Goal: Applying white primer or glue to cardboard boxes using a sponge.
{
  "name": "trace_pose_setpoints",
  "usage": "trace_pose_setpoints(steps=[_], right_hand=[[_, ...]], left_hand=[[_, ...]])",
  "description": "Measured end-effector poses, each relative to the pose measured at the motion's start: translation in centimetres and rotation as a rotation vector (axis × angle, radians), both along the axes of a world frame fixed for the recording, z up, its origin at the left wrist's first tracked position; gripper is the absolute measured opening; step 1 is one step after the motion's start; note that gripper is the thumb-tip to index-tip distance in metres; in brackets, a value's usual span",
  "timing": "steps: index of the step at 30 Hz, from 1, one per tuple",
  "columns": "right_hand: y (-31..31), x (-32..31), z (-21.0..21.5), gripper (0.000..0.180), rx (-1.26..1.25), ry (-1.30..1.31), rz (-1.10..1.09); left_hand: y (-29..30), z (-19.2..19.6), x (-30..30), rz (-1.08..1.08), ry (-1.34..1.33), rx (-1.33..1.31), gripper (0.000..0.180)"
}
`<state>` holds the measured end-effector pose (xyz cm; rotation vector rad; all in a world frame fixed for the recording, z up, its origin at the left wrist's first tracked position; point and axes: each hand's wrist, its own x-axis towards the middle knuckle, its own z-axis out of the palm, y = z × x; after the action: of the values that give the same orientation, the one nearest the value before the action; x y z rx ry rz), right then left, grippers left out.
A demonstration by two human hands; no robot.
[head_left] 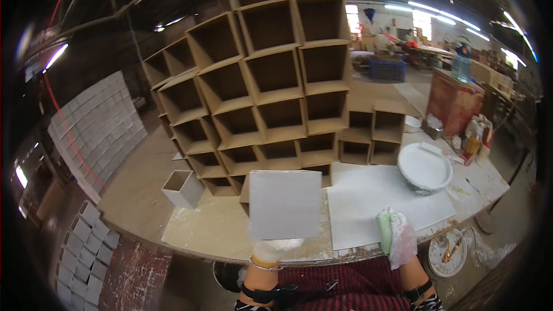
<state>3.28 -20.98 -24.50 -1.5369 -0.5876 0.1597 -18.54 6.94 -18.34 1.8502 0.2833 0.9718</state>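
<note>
No txt, nos., labels or signs legible in view.

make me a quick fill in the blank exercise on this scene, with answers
1. The hand at the lower edge of the grey box face is the ____ one.
2. Pale pink and ____ material shows at the right hand.
3. The round white tub sits toward the table's ____ end.

Missing words: left; green; right

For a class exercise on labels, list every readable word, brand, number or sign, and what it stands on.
No text can be read.
Pale grey box: no lettering on its visible face.
Blue bottle and yellow-red container: any print is too small and blurred.
</note>
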Motion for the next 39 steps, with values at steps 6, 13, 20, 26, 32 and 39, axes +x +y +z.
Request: trace_pose_setpoints(steps=[6,13,20,26,32,39], right_hand=[[-0.4,1.2,-1.5,0.029,-0.382,-0.547,-0.140],[0.2,1.0,-2.5,0.028,0.461,0.525,0.107],[-0.1,0.9,-2.6,0.028,0.464,0.551,0.109],[-0.4,1.5,-4.6,0.029,0.470,0.509,0.060],[-0.7,2.0,-4.8,0.048,0.320,0.477,0.120],[-0.3,1.2,-4.2,0.030,0.390,0.562,0.014]], left_hand=[[1.0,2.3,-3.3,0.098,0.065,0.308,0.048],[2.5,6.1,-7.6,0.576,0.282,1.022,0.051],[6.2,7.6,-18.2,0.901,0.526,0.286,0.050],[15.0,8.2,-23.2,0.837,0.991,0.184,0.062],[22.6,8.1,-23.1,0.701,1.160,0.087,0.069],[28.1,7.8,-22.7,0.599,1.247,-0.045,0.073]])
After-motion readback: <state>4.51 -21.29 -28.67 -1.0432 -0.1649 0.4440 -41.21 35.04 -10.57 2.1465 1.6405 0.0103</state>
